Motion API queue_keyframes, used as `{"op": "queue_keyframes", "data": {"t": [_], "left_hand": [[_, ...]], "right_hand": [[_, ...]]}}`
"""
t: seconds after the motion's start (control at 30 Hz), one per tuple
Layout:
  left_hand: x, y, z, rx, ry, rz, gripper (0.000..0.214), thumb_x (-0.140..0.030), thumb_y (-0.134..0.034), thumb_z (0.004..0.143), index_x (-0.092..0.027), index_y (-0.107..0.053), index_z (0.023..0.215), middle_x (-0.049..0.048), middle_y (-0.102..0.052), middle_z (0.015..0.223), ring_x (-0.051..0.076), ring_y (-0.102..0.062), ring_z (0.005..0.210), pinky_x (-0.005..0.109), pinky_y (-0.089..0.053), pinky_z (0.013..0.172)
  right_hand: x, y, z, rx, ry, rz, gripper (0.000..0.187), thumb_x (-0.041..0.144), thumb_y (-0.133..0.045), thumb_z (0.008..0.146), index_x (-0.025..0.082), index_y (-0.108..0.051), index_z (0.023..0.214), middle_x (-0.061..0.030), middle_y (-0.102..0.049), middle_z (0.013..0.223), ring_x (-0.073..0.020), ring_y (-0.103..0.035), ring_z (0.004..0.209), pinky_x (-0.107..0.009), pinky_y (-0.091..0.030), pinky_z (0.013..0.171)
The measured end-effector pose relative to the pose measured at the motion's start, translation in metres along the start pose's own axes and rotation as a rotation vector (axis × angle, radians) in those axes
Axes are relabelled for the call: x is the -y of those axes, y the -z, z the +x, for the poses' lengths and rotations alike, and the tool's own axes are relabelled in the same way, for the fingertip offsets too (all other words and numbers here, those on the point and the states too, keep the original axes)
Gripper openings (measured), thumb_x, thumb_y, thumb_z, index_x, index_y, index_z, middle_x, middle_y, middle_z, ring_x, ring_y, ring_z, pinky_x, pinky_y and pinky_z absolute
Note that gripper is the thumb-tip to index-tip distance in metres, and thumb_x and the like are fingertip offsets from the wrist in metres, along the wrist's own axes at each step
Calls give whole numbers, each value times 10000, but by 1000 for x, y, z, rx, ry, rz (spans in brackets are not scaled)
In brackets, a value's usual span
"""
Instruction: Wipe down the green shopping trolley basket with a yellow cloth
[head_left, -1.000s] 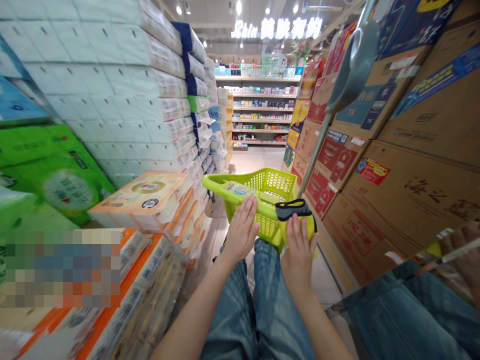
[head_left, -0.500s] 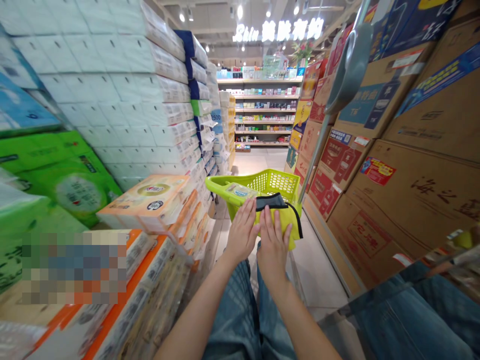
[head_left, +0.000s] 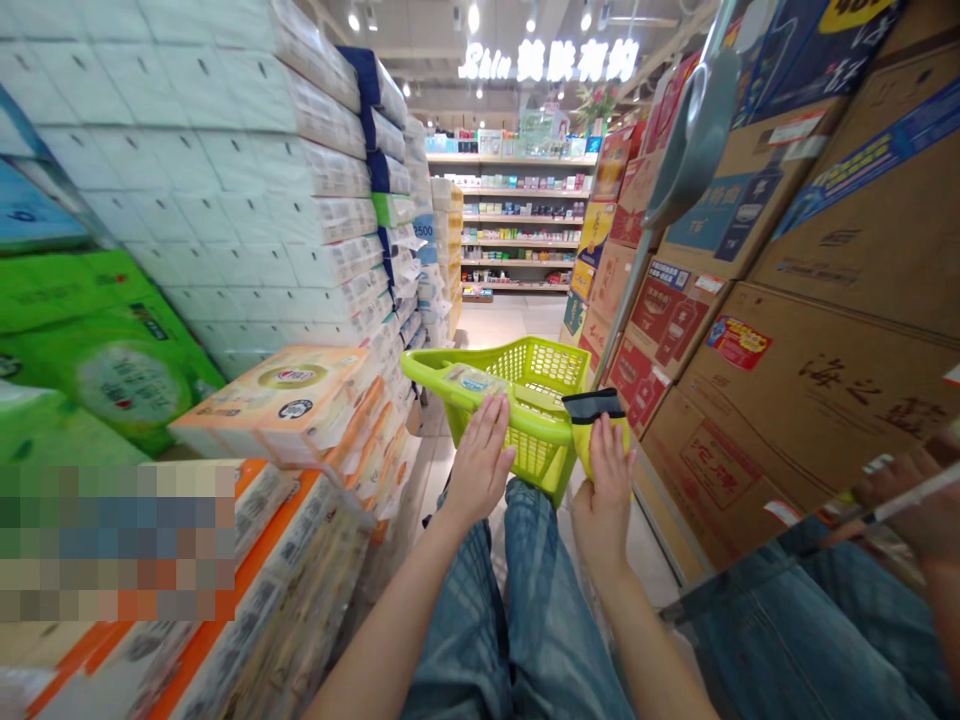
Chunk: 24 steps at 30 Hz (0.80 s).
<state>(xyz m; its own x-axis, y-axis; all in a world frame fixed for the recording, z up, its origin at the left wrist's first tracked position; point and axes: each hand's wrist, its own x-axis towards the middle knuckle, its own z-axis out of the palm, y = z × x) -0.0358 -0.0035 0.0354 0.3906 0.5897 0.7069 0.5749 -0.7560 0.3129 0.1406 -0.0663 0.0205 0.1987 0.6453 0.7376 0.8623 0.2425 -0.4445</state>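
A lime-green shopping basket (head_left: 457, 375) with a perforated back and a label on its front rim stands ahead of my knees. My left hand (head_left: 480, 465) lies against its near side, just below the rim; the fingers are stretched out and the thumb is a little apart. To the right of the basket, my right hand (head_left: 606, 470) has its fingers over a yellow cloth (head_left: 581, 440) with a grey, black-edged band, which hangs at the basket's right corner. Part of the cloth is hidden behind those fingers.
Stacked white tissue packs (head_left: 247, 200) rise on the left, with orange tissue packs (head_left: 285, 375) lower down. Cardboard cartons (head_left: 847, 360) line the right, behind a slanting metal pole (head_left: 622, 310). A tiled aisle (head_left: 510, 315) leads to stocked shelves (head_left: 517, 215). Denim legs (head_left: 795, 620) show at lower right.
My right hand has moved to the right with the yellow cloth, uncovering the basket's near side. My left hand has stayed at the basket. The view has shifted slightly.
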Motion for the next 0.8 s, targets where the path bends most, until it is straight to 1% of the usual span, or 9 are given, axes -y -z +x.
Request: {"op": "queue_keyframes", "data": {"t": [0.07,0.13,0.27,0.37,0.43,0.53,0.6,0.7,0.8], "left_hand": [[0,0,0,1,5,1,590,-367,-227,1026,-193,-59,1564,111,-215,1618,249,-130,1508,509,-206,1205],[0,0,0,2,6,1,589,-367,-227,1026,-192,-62,1564,110,-214,1619,245,-126,1508,503,-205,1206],[2,0,1,2,-3,-13,582,-371,-224,1027,-203,-74,1563,98,-204,1623,232,-113,1511,494,-189,1214],[2,0,1,8,-5,-12,586,-374,-239,1025,-206,-76,1563,94,-197,1626,227,-113,1511,489,-185,1216],[2,1,1,11,-8,-7,589,-368,-246,1025,-204,-70,1563,95,-197,1626,227,-113,1511,488,-187,1216],[2,2,1,11,-5,-2,587,-358,-242,1025,-200,-68,1563,99,-206,1623,230,-116,1511,486,-194,1213],[2,2,1,10,-6,0,588,-357,-244,1025,-194,-72,1563,103,-210,1621,232,-116,1511,484,-195,1213],[1,3,1,7,-23,7,595,-356,-259,1023,-183,-77,1563,111,-197,1624,237,-118,1510,486,-194,1214],[1,3,1,-1,-27,26,604,-360,-276,1022,-176,-79,1562,118,-185,1626,242,-120,1510,489,-198,1213]], "right_hand": [[11,-11,-7,-7,30,-93,844,-12,-294,798,228,-36,1565,-100,-243,1610,-239,-147,1508,-615,-173,1184],[27,-23,-12,18,65,-173,812,-7,-293,835,214,-10,1564,-112,-258,1603,-237,-127,1512,-596,-179,1188],[58,-38,-3,110,110,-227,693,48,-297,905,199,-137,1561,-92,-321,1579,-234,-141,1510,-569,-149,1198],[67,-35,3,151,115,-222,638,73,-296,922,183,-222,1546,-87,-324,1577,-241,-152,1507,-564,-134,1199],[62,-28,-1,167,138,-215,667,42,-290,901,195,-221,1546,-76,-337,1573,-227,-149,1509,-558,-123,1204],[41,-14,-13,166,160,-193,769,-21,-287,839,224,-164,1558,-56,-339,1575,-204,-120,1514,-559,-109,1211],[22,-5,-18,128,126,-160,808,-31,-296,816,233,-130,1561,-65,-311,1587,-209,-110,1516,-580,-116,1207],[0,4,-19,43,28,-64,822,-25,-288,805,234,-102,1563,-89,-260,1605,-226,-131,1512,-610,-155,1191],[-2,1,-19,14,15,-15,833,-26,-280,796,226,-79,1564,-102,-226,1615,-230,-148,1509,-606,-186,1186]]}}
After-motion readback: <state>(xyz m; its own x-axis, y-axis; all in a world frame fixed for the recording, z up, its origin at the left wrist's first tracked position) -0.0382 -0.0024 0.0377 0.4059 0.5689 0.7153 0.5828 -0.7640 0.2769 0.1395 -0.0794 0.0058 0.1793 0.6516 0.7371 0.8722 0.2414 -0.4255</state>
